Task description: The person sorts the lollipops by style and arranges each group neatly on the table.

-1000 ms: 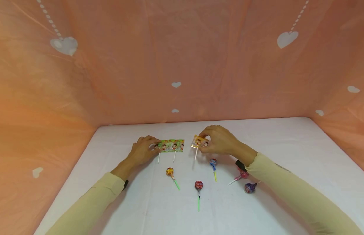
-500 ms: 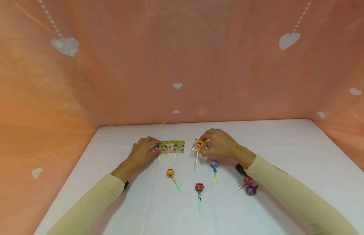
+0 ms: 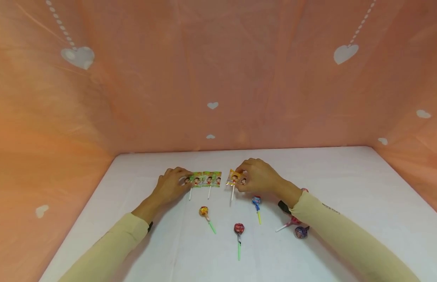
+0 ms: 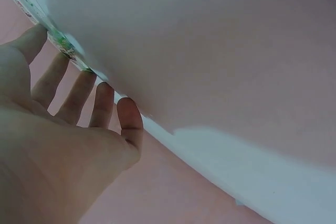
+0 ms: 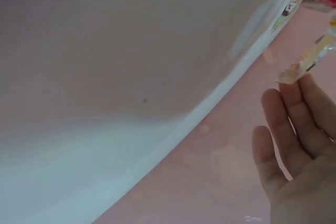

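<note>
Two lollipops in flat green wrappers lie side by side on the white table. My left hand point(image 3: 171, 185) holds the left green-wrapped lollipop point(image 3: 196, 180) at its outer end, thumb and fingers spread across the wrapper. The other green-wrapped lollipop point(image 3: 212, 179) sits right against it, untouched by my fingers. To the right, my right hand point(image 3: 259, 176) pinches an orange-wrapped lollipop point(image 3: 234, 178) by its right side, stick pointing toward me. In the right wrist view the orange wrapper point(image 5: 310, 59) shows at the fingertips, and the other fingers point(image 5: 265, 150) stay extended.
Nearer me lie a yellow round lollipop point(image 3: 203, 212), a red one point(image 3: 239, 229) and a blue one point(image 3: 256, 201). A pink lollipop point(image 3: 294, 221) and a purple one point(image 3: 301, 232) lie by the right sleeve. An orange curtain point(image 3: 218, 78) surrounds the white table point(image 3: 151, 258).
My right hand has shifted slightly left and lower with the orange-wrapped lollipop. My left hand stays at the green-wrapped lollipop. A bit of red now shows behind the right wrist.
</note>
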A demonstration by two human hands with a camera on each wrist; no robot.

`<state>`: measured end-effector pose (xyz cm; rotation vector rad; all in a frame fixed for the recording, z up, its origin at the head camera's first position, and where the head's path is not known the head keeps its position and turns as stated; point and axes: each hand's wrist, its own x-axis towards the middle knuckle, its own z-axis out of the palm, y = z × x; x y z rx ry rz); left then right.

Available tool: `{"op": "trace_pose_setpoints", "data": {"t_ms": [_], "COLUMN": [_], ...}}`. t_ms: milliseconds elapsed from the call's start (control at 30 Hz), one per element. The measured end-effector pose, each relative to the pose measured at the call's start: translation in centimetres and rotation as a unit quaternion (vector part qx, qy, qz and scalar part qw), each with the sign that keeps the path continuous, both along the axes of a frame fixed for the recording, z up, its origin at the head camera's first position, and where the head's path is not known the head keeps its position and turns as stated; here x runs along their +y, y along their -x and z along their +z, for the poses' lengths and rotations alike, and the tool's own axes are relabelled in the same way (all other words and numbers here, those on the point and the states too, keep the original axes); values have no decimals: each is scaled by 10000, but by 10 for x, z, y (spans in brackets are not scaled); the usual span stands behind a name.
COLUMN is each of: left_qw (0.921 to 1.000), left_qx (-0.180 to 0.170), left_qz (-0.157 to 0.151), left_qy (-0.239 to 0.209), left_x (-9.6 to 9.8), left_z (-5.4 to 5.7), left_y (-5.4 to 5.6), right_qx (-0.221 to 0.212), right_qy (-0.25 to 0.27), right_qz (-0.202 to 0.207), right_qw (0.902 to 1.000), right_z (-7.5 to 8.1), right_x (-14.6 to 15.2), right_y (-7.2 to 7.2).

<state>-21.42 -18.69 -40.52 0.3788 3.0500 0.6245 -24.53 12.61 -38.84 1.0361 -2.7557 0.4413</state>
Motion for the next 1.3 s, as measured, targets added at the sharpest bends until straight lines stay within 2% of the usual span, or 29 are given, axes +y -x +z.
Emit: {"op": "trace_pose_setpoints", "data": {"t_ms": [133, 600, 1067, 1300], "left_qw": [10000, 9999, 9999, 9999], "left_qx": [-10, 31, -32, -11], "left_qz": [42, 93, 103, 109], "left_qy": [-42, -38, -76, -89], "left_x": [1, -3, -1, 0], "left_z": [-1, -4, -3, -1], "left_y": [-2, -3, -7, -7], "right_qx": [141, 187, -47, -142], "right_qy": [-113, -433, -703, -814], "right_qz": [18, 479, 781, 719], "right_qw": [9998, 9977, 9945, 9940], "right_z": [-1, -10, -8, -8], "right_x": [0, -3, -9, -11], "right_y": [-1, 16, 20, 22]}}
